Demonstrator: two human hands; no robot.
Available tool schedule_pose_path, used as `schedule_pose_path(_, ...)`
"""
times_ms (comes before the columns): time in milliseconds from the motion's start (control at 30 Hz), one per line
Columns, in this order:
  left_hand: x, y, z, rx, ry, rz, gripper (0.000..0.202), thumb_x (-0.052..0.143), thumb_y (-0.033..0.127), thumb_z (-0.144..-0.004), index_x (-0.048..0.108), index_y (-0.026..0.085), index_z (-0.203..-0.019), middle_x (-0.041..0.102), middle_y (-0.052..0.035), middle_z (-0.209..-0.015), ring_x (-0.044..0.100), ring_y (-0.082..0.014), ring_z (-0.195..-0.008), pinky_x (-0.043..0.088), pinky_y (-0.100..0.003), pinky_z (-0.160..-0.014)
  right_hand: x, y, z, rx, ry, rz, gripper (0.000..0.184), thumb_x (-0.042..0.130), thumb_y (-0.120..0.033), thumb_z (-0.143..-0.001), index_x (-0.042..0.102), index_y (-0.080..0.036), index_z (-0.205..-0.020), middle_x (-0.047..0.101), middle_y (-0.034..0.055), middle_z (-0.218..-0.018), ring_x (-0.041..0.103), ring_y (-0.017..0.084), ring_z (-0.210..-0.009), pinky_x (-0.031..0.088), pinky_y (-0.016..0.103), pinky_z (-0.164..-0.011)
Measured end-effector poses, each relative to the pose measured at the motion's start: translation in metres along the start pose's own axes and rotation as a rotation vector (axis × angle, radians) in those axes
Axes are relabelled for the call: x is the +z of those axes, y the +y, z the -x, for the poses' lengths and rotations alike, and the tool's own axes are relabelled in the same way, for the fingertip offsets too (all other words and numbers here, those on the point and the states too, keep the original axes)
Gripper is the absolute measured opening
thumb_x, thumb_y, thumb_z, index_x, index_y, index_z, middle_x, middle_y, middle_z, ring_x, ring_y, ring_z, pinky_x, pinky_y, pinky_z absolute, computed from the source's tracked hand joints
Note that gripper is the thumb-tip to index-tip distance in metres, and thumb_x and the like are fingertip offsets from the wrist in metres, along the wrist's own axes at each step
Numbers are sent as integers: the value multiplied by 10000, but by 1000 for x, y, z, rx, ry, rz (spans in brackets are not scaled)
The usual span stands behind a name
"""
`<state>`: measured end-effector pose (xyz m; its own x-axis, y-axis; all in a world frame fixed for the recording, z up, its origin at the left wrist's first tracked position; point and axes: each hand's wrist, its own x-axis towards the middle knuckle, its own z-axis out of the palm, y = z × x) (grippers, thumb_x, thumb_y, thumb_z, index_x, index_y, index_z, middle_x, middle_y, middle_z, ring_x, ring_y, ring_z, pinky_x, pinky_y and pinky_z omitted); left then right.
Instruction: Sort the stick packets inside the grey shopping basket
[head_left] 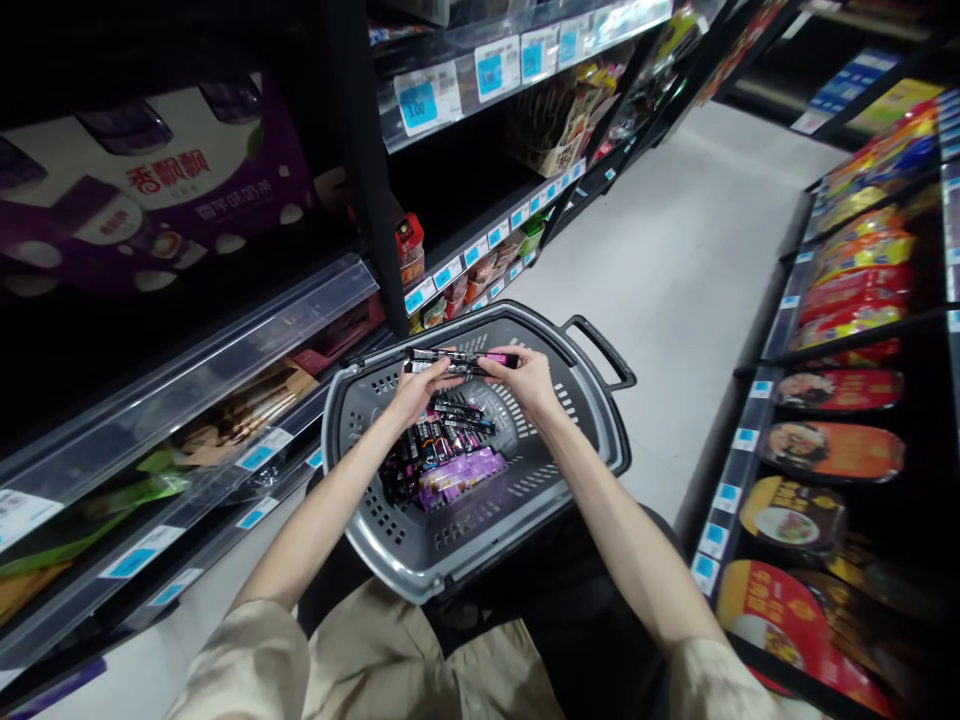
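Over a grey plastic shopping basket, I hold a slim black snack stick packet with a pink end, stretched level between both hands. My left hand pinches its left part, with the thumb on top. Fingers of my right hand are closed on its pink right end. Beneath them in the basket lie several similar dark packets in a pile. Purple packets lie at the near side of that pile. What is printed on the packets is too small to read.
Shelves with price tags run along the left, bearing a large purple and white carton. On the right, a rack holds red and orange food packs. A pale floor aisle runs ahead. The basket's handle sticks out at its right.
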<state>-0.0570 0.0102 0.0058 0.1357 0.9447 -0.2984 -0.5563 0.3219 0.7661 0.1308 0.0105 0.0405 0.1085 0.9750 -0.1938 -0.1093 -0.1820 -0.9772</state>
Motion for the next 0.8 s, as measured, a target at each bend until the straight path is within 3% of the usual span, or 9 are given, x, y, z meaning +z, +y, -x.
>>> schedule_pose_path(233, 1, 1, 1, -13, 17, -20, 407, 898, 286, -721, 752, 120, -1064, 804, -93, -1065, 791, -216, -885, 662, -355, -825, 1, 0, 0, 30, 12, -22, 581, 1020, -510, -415, 794, -158, -817, 735, 43, -763, 698, 191, -706, 677, 370, -682)
schedule_pose_path(400, 1, 2, 1, 58, 2, -30, 517, 913, 382, -713, 733, 156, -1142, 801, -73, -1056, 778, -186, -847, 661, -365, -859, -4, -2, -5, 61, 31, -43, 582, 994, -565, -460, 792, -161, -828, 763, 66, -838, 711, 196, -758, 651, 316, -654)
schedule_pose_path(567, -5, 5, -5, 141, 48, -5, 411, 868, 443, -766, 741, 148, -1023, 785, -47, -910, 779, -172, -805, 657, -336, -847, -13, -7, -11, 41, 67, -69, 556, 1003, -536, -471, 793, -187, -849, 757, 45, -840, 698, 181, -765, 629, 286, -638)
schedule_pose_path(800, -7, 3, -8, 121, 64, 16, 362, 861, 454, -780, 724, 140, -897, 788, -56, -896, 782, -181, -798, 665, -345, -824, -13, -7, -11, 78, 103, -174, 562, 1014, -532, -440, 783, -210, -838, 756, 22, -861, 689, 151, -758, 626, 251, -652)
